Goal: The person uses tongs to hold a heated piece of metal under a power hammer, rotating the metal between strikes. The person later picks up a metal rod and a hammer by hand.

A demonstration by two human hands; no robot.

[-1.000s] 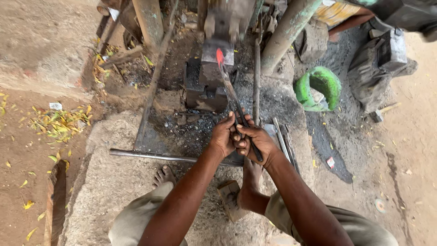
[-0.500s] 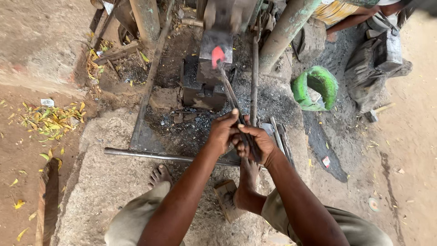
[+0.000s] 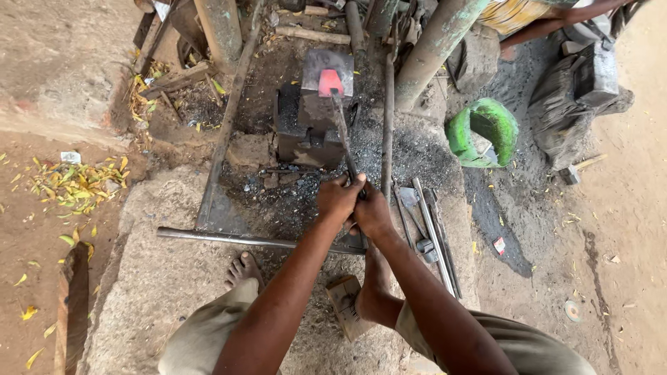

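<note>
On anvil [image 3: 326, 69] again: glowing tip [image 3: 331, 83]

I see a dark, matt iron anvil block [image 3: 316, 118] bearing a glowing red-hot metal tip [image 3: 331, 83] on dull, rough tongs [image 3: 344, 135]. A smooth grey steel rod [image 3: 250, 240] lies on coarse, pitted stone slab [image 3: 160, 278]; the green plastic tub [image 3: 483, 132] looks scuffed.

Soft even daylight, sharp, edges perhaps bowed
</note>
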